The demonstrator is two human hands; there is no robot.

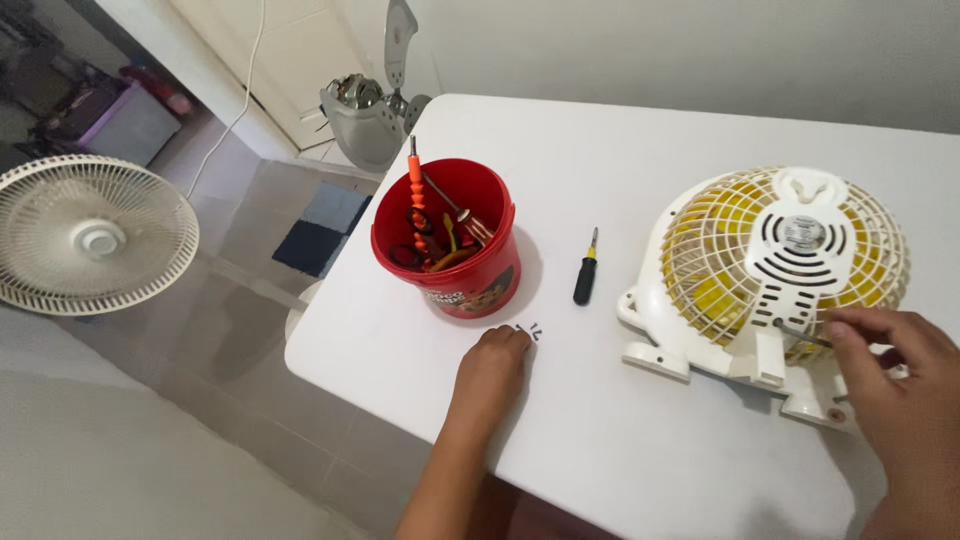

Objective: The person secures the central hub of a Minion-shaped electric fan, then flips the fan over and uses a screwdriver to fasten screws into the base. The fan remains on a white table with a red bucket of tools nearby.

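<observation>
Head view: looking down on a white desk (620,440) whose near-left corner is rounded and juts over a grey tiled floor.
Left hand (490,365): resting knuckles-up on the desk just in front of a red bucket, fingers curled down onto the surface beside a few small dark screws (530,331); whether they pinch one cannot be told.
Right hand (895,375): at the right edge of the picture, fingers closed around a thin metal screwdriver (800,333) whose tip meets the back of a small fan.
Small fan (775,275): cream housing lying grille-up on the right of the desk, yellow blades showing through, its feet pointing towards the near edge.
Red bucket (455,270): standing upright near the desk's left edge, full of tools, an orange handle sticking out on top.
Spare screwdriver (586,270): black handle, lying flat between bucket and fan, touching neither.
Open room: bare desk stretches between the two hands and along the near edge; the far half of the desk is bare up to the wall.
Off the desk: a round white fan grille (90,235) to the left, and a fan motor on its stand (375,110) past the far-left corner.
</observation>
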